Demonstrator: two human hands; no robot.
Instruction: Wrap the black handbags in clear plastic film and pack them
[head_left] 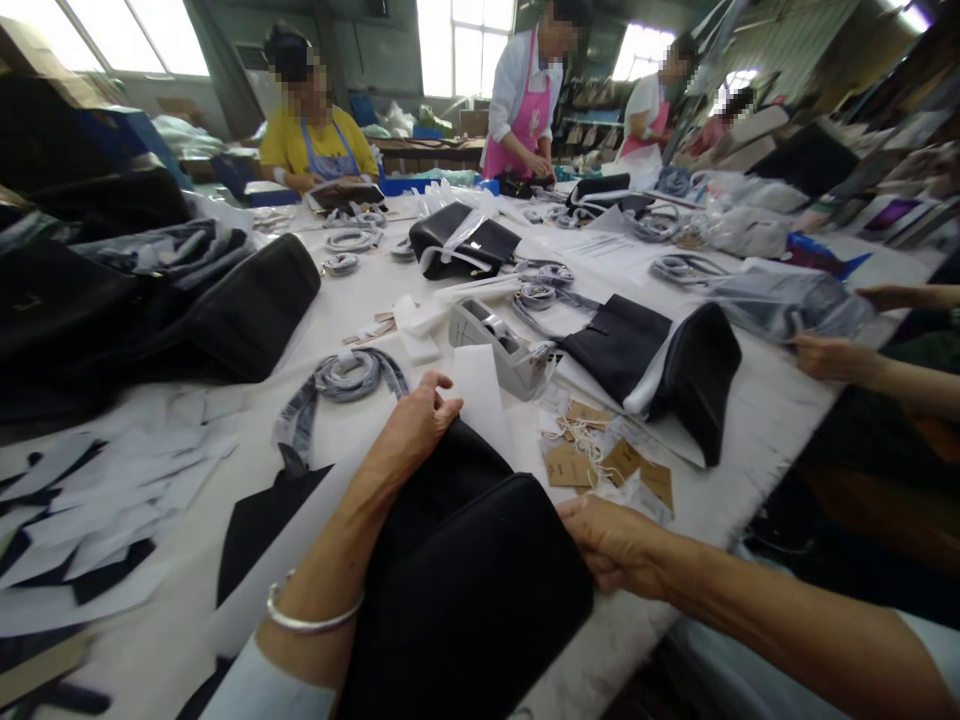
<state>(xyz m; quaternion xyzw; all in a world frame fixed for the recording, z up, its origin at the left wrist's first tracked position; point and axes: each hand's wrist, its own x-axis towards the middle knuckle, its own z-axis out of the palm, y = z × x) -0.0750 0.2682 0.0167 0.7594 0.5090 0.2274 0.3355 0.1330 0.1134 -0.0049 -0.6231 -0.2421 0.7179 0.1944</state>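
A black handbag [465, 590] lies on its side before me, its base turned up to the right. My left hand [421, 425] curls its fingers at the bag's far edge, beside a white paper sheet [480, 385]; its fingertips are partly hidden. With thumb and fingers closed, my right hand [619, 545] grips the bag's right edge. Under my left forearm runs a white paper strip [277, 560]. A plastic-wrapped strap [349, 375] is coiled beyond my left hand. Brown hang tags [574, 465] with white strings lie just past my right hand.
A grey tape dispenser [499, 350] stands beyond the bag. Another black handbag [652, 360] lies to its right. White paper pieces [127, 490] spread at left, below stacked black bags [247, 300]. A co-worker's hands [840, 350] hold a plastic-wrapped item at right; other people work across the table.
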